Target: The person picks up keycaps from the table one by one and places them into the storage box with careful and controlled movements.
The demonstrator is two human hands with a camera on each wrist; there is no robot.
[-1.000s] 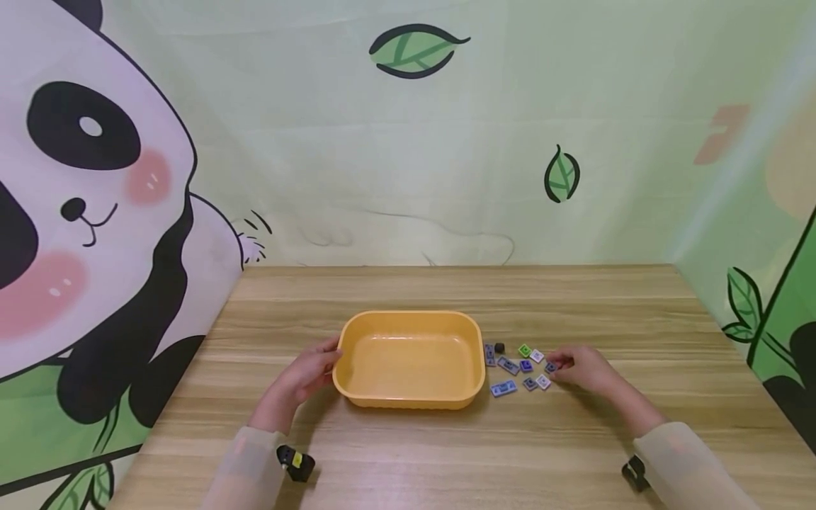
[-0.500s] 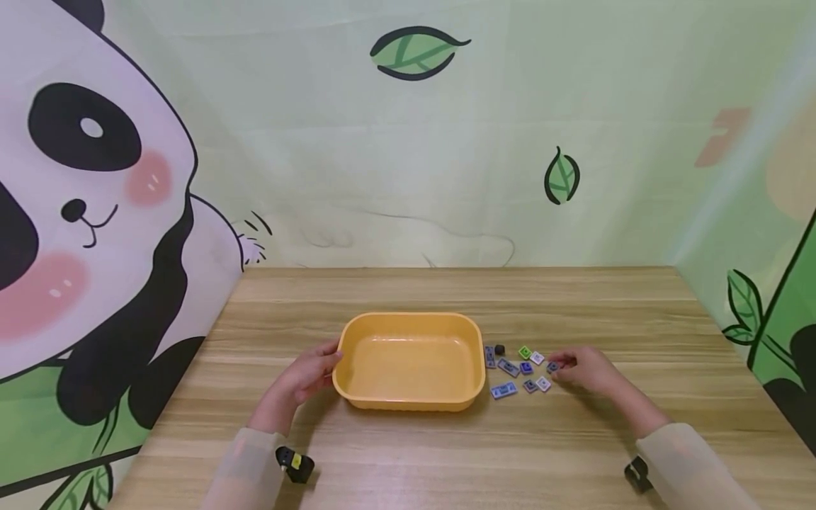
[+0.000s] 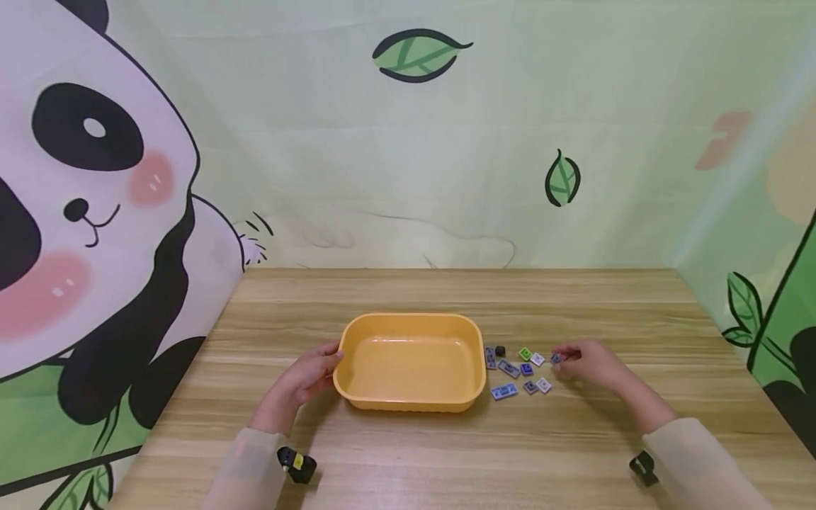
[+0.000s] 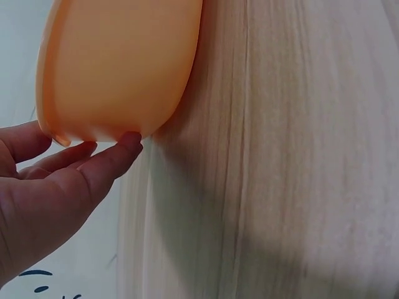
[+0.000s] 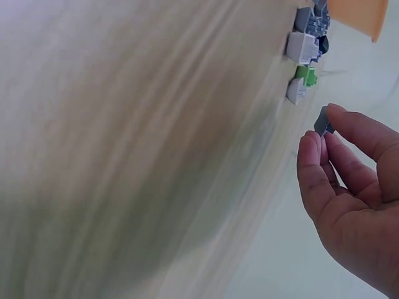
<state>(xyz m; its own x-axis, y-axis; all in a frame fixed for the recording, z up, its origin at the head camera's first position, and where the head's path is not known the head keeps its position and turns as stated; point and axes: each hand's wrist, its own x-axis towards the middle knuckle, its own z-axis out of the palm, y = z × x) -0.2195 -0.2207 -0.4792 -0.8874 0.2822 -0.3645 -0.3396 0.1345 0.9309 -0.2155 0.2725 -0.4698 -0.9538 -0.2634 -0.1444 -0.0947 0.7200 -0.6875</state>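
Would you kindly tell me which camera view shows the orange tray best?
The head view, since the orange tray lies fully in frame and its inside shows. The left wrist view shows only part, cut off at the top, with the left hand at one end; the right wrist view shows just a cropped piece.

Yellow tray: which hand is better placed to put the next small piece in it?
Probably the right hand: it pinches a grey piece beside the other pieces, while the left hand holds the yellow tray at its opposite end.
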